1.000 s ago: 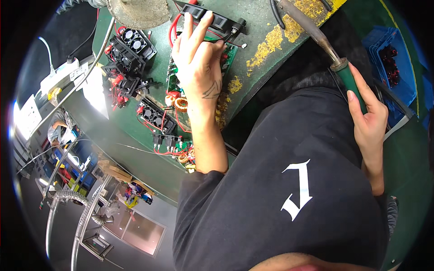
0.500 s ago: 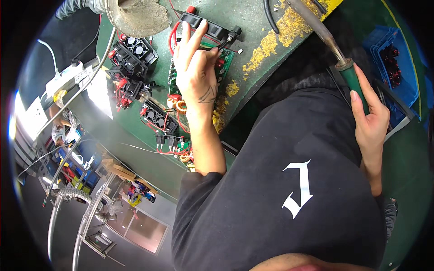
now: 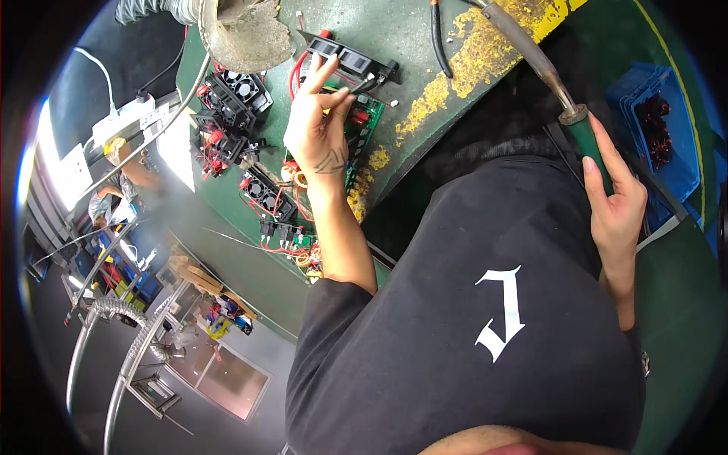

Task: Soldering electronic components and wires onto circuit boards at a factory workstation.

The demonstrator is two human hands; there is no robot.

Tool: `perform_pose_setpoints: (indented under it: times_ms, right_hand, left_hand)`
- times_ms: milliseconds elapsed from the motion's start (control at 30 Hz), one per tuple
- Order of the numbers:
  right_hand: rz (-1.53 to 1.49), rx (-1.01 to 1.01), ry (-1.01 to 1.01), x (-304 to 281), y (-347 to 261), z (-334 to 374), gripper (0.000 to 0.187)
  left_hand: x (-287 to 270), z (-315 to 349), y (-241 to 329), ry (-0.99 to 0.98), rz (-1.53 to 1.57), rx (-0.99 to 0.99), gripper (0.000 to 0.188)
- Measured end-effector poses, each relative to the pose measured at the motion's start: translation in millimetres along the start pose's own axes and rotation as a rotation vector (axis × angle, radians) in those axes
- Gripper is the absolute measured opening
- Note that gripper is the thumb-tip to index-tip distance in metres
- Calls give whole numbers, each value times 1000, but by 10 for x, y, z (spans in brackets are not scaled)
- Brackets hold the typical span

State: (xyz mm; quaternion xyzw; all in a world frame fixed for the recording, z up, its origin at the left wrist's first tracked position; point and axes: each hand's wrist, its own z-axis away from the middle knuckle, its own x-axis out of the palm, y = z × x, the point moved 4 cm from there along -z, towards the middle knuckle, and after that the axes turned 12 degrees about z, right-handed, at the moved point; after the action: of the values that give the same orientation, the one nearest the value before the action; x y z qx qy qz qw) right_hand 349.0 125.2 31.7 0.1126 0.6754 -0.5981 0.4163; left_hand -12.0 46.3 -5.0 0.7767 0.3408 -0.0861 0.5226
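My right hand [image 3: 618, 193] is closed round the green handle [image 3: 585, 144] of a large soldering iron, its metal shaft [image 3: 523, 42] pointing up and left over the bench edge. My left hand [image 3: 318, 136] is over a green circuit board [image 3: 365, 130], index finger stretched out and thumb apart from it. Its fingertips are at the edge of a black fan panel [image 3: 350, 59] standing by the board; whether they touch it I cannot tell. Black wires run near the thumb, and red wires [image 3: 297, 72] loop beside the panel. My palm hides part of the board.
Several fan assemblies [image 3: 231, 114] with red wires lie left of my hand. A fume hood [image 3: 246, 34] on a ribbed duct hangs at the top left. Yellow crust [image 3: 425, 106] covers the bench edge. A blue crate [image 3: 671, 129] of small dark red parts stands at the right.
My left hand has drawn back slightly from the fan panel, its index finger and thumb now farther apart. My right hand and the soldering iron shift slightly. The whole view has moved a little.
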Motion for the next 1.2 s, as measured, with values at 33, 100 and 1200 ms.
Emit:
perform_pose_setpoints:
  times_ms: [33,100,1200]
  right_hand:
    - [-17,15,-8,-26,10,-36,43]
    - [-29,27,-30,-53,8,-67,43]
    - [-769,-643,-489,-890,67,-1206,40]
  left_hand:
    - [8,-7,-11,3,-2,1,19]
    - [11,36,-32,-29,-48,-61,19]
    - [-1406,2160,1182,-34,-1092,-626,19]
